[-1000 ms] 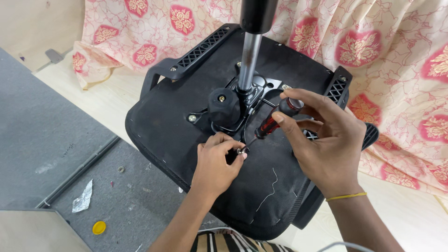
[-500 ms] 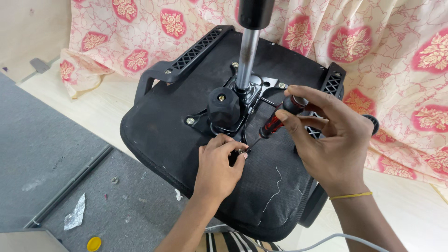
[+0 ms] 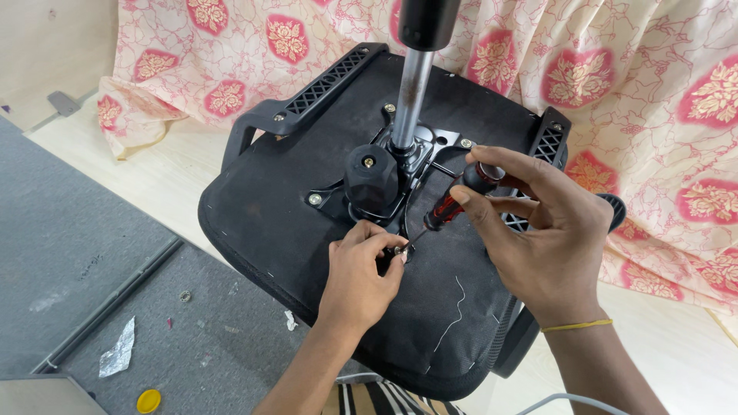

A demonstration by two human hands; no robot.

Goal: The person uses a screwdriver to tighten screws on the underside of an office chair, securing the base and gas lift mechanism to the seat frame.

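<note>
Head view: where the upturned office chair seat (image 3: 307,230) lies on the floor, both hands work at its black underside.
Right hand (image 3: 538,238): fingers wrapped around the red-and-black handle of a screwdriver (image 3: 450,207) — the shaft slants down to the left, towards the other hand.
Left hand (image 3: 361,273): fingertips pinched on a small screw (image 3: 398,250) at the screwdriver's tip, on the seat's underside, just beside the black knob (image 3: 370,180).
Metal column (image 3: 410,92): stands upright from the mounting plate (image 3: 419,154).
Surroundings: floral curtain (image 3: 615,77) behind — yellow cap (image 3: 148,400) on the grey mat (image 3: 192,346).
</note>
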